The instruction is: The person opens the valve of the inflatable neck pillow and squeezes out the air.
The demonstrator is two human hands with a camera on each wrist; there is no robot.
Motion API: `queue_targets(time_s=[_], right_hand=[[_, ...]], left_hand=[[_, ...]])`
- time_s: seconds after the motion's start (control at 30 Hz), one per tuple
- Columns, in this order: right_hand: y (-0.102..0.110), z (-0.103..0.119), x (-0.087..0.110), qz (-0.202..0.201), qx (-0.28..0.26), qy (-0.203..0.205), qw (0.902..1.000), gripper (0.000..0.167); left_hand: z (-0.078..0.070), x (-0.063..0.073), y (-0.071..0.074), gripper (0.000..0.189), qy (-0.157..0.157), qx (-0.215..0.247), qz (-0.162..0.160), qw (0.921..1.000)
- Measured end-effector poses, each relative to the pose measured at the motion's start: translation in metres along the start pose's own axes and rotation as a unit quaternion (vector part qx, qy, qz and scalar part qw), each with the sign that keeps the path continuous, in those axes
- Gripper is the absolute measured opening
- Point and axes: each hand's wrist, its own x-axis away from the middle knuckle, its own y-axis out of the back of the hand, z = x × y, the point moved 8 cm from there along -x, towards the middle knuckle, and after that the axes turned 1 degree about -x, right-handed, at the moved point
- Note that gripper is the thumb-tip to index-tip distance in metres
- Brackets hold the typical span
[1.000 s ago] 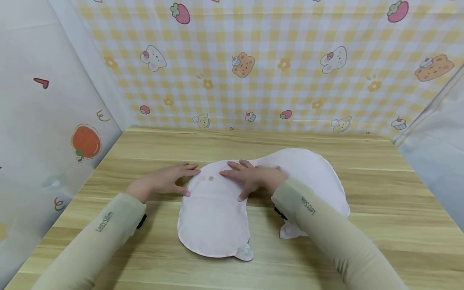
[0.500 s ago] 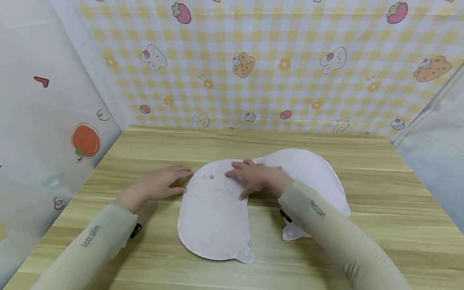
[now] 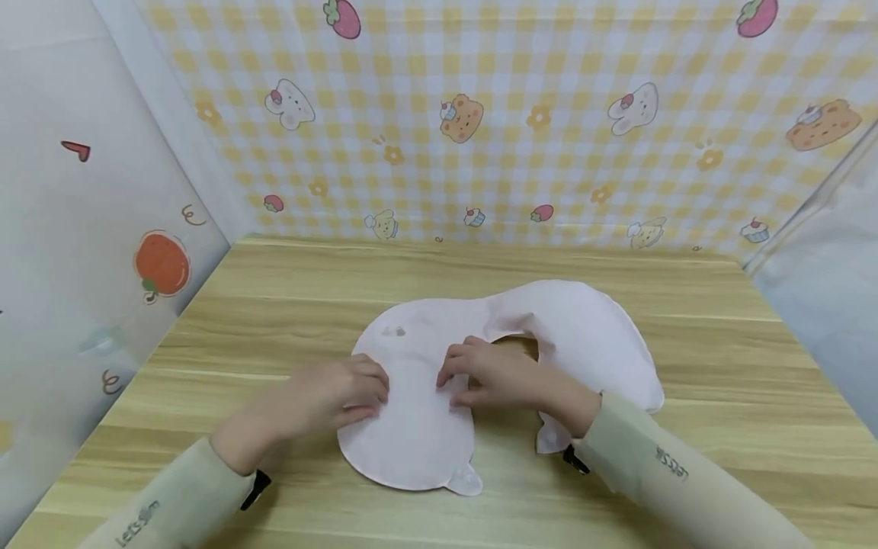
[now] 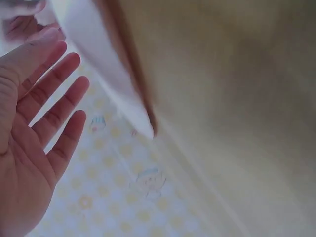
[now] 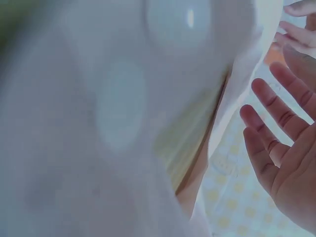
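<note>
A pale pink, U-shaped inflatable neck pillow (image 3: 597, 320) lies on the wooden table, its two arms towards the person. One small clear valve (image 3: 401, 332) shows on its left lobe, and a tab with a round snap (image 3: 466, 480) sticks out at that lobe's end. My left hand (image 3: 329, 396) is at the left lobe's outer edge, fingers loosely bent. Over the inner edge of the same lobe is my right hand (image 3: 497, 374), also loosely bent. Both wrist views show relaxed fingers with nothing gripped. Whether the fingertips touch the pillow I cannot tell.
The wooden table (image 3: 274, 305) ends at a yellow checked cloth (image 3: 507, 114) hung behind it. White printed sheets (image 3: 68, 267) hang at both sides. A second tab (image 3: 551, 436) of the pillow sits beside my right wrist.
Both hands have moved down towards the person along the left lobe, off its upper part. Their fingers are more bent than before. The pillow lies almost where it was.
</note>
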Motion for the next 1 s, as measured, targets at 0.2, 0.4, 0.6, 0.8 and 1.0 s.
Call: queue_targets(time_s=[0.2, 0.4, 0.6, 0.8, 1.0], right_hand=[[-0.015, 0.027, 0.005, 0.026, 0.002, 0.040, 0.9989, 0.016], [-0.033, 0.042, 0.001, 0.069, -0.016, 0.053, 0.9961, 0.014], [-0.043, 0.043, -0.004, 0.093, -0.015, 0.037, 0.9949, 0.016], [-0.046, 0.040, -0.009, 0.101, 0.018, 0.020, 0.9945, 0.029], [-0.046, 0.032, -0.016, 0.096, 0.012, 0.001, 0.9953, 0.037]], left_hand=[[-0.006, 0.007, -0.014, 0.019, 0.041, 0.030, 0.054, 0.9973], [-0.004, 0.014, -0.019, 0.031, 0.072, 0.022, 0.087, 0.9934], [-0.006, 0.017, -0.021, 0.037, 0.079, -0.007, 0.098, 0.9920], [-0.003, 0.019, -0.022, 0.042, 0.098, -0.018, 0.100, 0.9900], [0.000, 0.023, -0.023, 0.043, 0.112, -0.009, 0.104, 0.9882]])
